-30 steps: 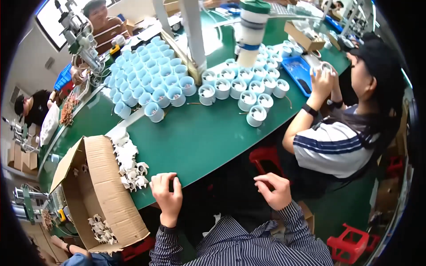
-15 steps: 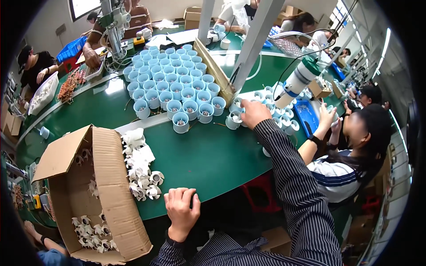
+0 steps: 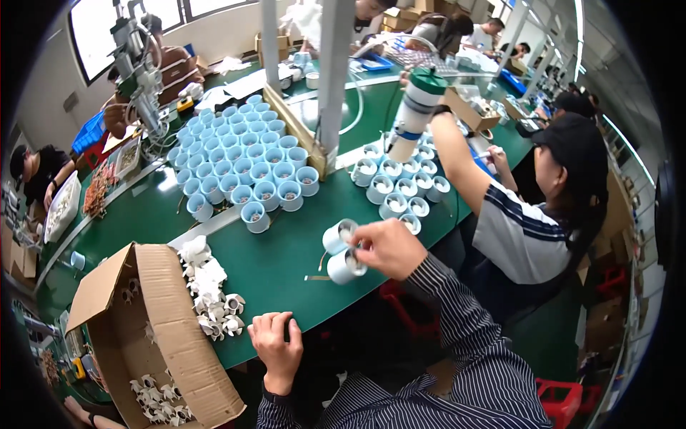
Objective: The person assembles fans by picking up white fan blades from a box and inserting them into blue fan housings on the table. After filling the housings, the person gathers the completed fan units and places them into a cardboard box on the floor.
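Observation:
My right hand (image 3: pixel 391 249) is above the near edge of the green table (image 3: pixel 286 300), fingertips pinched at the rims of two tilted light blue cups. Of these, the nearer cup (image 3: pixel 339 269) and the farther cup (image 3: pixel 334 239) sit side by side, with white parts inside and short wires trailing out. Fingers partly hide both openings. My left hand (image 3: pixel 277 350) lies on the table edge, fingers loosely stretched and holding nothing. Beyond it is a pile of white bladed fan wheels (image 3: pixel 214 300).
An open cardboard box (image 3: pixel 175 322) with more fan wheels stands at left. Rows of light blue cups (image 3: pixel 243 171) fill the middle, beside a wooden strip (image 3: pixel 296 136) and a metal post. At right a co-worker reaches to a green-topped cylindrical tool (image 3: pixel 414 114) over more cups (image 3: pixel 393 205).
My right hand has come nearer from the right-hand cups, and two cups now stand apart under it. The co-worker's arm has reached up to the cylindrical tool. The view has shifted.

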Demonstrator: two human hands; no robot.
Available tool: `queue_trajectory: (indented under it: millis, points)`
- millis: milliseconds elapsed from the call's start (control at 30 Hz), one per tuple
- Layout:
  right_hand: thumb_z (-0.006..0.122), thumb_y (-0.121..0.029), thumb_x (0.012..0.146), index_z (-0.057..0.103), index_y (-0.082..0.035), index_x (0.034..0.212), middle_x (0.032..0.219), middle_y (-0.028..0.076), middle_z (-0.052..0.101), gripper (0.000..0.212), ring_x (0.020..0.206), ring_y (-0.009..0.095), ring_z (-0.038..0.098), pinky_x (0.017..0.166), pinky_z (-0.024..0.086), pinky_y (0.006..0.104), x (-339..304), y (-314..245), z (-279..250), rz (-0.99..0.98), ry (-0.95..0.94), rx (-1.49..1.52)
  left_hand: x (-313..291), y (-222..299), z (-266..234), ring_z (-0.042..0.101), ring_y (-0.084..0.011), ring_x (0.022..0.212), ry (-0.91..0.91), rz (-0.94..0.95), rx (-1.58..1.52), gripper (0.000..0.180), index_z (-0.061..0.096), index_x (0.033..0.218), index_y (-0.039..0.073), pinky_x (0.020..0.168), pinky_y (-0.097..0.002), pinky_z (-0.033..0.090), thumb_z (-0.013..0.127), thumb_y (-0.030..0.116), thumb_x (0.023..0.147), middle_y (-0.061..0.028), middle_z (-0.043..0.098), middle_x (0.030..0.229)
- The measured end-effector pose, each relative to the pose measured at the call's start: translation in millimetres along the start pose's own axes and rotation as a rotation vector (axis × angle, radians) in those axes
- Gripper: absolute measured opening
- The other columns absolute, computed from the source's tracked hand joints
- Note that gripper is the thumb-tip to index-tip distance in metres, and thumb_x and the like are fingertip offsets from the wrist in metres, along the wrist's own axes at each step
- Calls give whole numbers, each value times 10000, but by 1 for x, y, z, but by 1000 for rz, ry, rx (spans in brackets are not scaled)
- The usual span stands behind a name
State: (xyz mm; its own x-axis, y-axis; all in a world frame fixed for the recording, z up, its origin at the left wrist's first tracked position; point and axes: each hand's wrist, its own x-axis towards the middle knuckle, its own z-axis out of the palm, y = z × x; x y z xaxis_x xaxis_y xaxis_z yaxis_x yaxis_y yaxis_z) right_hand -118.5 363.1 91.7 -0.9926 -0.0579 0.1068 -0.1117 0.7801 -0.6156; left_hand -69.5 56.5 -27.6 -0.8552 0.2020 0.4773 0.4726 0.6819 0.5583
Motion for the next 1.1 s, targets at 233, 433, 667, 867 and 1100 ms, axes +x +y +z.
queue_trajectory:
  millis: [233,433,667,867,1100]
  points:
    - [794,-157,856,808,3,1058,849,148,788,258,750,209,764,744,613,337,-257,41,-19,532,59,411,1,6,11,621,-298,957,-104,8,80,118,719,1061,15,898,-430,480,676,72,966,-121,674,983]
    - [846,-123,820,816,6,1049,853,104,797,265,800,148,756,744,605,295,-539,125,68,1360,443,409,-1,-3,13,657,-252,1020,-94,-86,40,214,704,1168,-28,944,-387,524,623,148,1078,-122,714,1104]
    - [902,-242,756,846,-91,1062,1033,146,818,346,953,373,778,897,629,486,-774,199,342,1982,317,240,8,-24,18,661,-245,1020,-215,1,185,263,699,1203,-19,956,-357,531,595,199,1097,-121,716,1123]
    - [775,-304,956,806,-87,1189,1253,215,771,320,1112,391,761,920,638,476,-710,254,484,2062,-26,372,18,-60,5,669,-247,1028,-251,-58,202,256,693,1212,19,940,-379,542,604,236,1108,-107,709,1144]
    - [573,-351,1104,702,-29,1369,1296,217,761,437,1071,377,771,857,636,490,-684,299,526,1854,452,605,24,-14,-4,635,-225,1041,-269,-393,-31,226,659,1208,37,1002,-368,510,594,232,1114,-109,681,1141]
